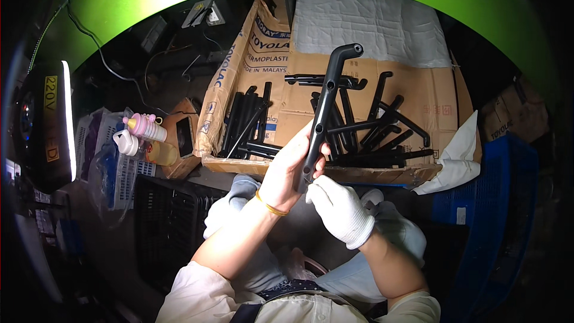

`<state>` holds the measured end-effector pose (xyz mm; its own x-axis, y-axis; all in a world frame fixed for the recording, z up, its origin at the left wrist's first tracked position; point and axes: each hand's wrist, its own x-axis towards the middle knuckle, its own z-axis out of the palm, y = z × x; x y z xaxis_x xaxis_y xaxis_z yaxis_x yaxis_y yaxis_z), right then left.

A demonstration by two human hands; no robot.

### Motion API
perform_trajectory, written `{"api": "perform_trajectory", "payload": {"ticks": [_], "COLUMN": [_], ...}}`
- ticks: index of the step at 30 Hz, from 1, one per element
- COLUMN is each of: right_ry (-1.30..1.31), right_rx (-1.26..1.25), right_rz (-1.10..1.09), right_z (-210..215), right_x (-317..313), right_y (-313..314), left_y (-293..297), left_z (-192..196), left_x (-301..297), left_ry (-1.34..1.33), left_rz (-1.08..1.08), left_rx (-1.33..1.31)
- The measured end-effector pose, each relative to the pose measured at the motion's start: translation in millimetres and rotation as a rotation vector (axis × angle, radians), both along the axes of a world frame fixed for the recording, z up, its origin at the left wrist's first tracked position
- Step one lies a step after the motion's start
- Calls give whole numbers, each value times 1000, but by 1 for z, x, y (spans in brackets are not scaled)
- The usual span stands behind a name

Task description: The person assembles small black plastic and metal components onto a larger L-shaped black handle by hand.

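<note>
A long black bent bar (323, 108), with several round holes along it and an elbowed upper end, stands tilted before me. My left hand (283, 176), bare and with a yellow band at the wrist, is closed around its lower part. My right hand (342, 210), in a white knitted glove, is closed with its fingertips bunched against the bar's lower end. Whatever those fingers pinch is hidden. Beyond my hands is an open cardboard box (299, 126) with several similar black bars (239, 118) piled at its left and right.
A blue plastic crate (493, 203) stands at right, a black crate (161, 221) at lower left. Further left are a pink-capped bottle (145, 127) and a phone (184, 136). A lit lamp (70, 120) hangs at far left. White paper (457, 158) drapes over the box's right corner.
</note>
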<state>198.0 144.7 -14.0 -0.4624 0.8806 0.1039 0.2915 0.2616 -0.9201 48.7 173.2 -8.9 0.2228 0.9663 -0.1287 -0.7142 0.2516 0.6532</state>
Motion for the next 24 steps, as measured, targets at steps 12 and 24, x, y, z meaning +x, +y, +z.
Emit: {"api": "perform_trajectory", "payload": {"ticks": [12, 24], "right_ry": [-20, -16], "right_rx": [10, -50], "right_rz": [29, 1], "right_z": [-4, -9], "right_x": [3, 4], "right_y": [3, 2], "left_y": [-1, 1], "left_z": [-1, -9], "left_x": [3, 8], "left_ry": [56, -9], "left_rz": [2, 16], "left_rx": [-32, -48]}}
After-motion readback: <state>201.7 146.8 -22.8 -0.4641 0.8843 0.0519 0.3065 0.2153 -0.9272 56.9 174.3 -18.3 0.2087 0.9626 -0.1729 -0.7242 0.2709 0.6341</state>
